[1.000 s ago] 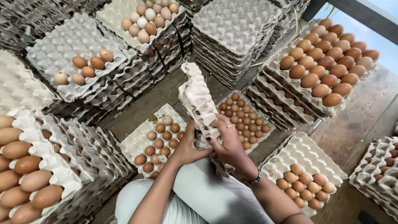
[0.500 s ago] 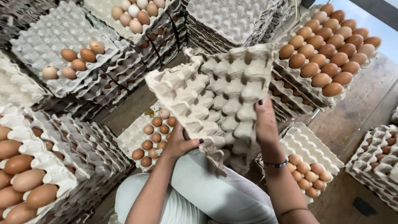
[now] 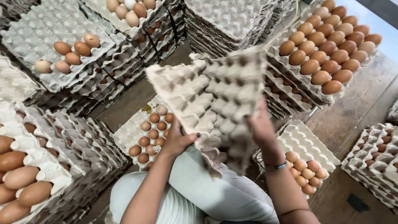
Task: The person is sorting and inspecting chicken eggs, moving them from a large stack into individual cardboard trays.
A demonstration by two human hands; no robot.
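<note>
Both-handed: left hand (image 3: 176,141) and right hand (image 3: 261,126) have fingers curled closed around an empty pulp egg tray (image 3: 215,99), tilted, edges pinched for control above part-filled egg trays (image 3: 151,130).

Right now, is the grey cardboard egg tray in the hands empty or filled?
Empty: the grey cardboard egg tray is held tilted, its cups bare.

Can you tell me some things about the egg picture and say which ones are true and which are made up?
1. Both hands hold an empty tray. True: left hand, right hand.
2. The held tray is full of eggs. False: it is empty.
3. The full tray at the upper right holds brown eggs. True.
4. The right wrist is bare. False: it wears a bracelet.
5. The floor tray by the left hand is partly filled. True.
</note>
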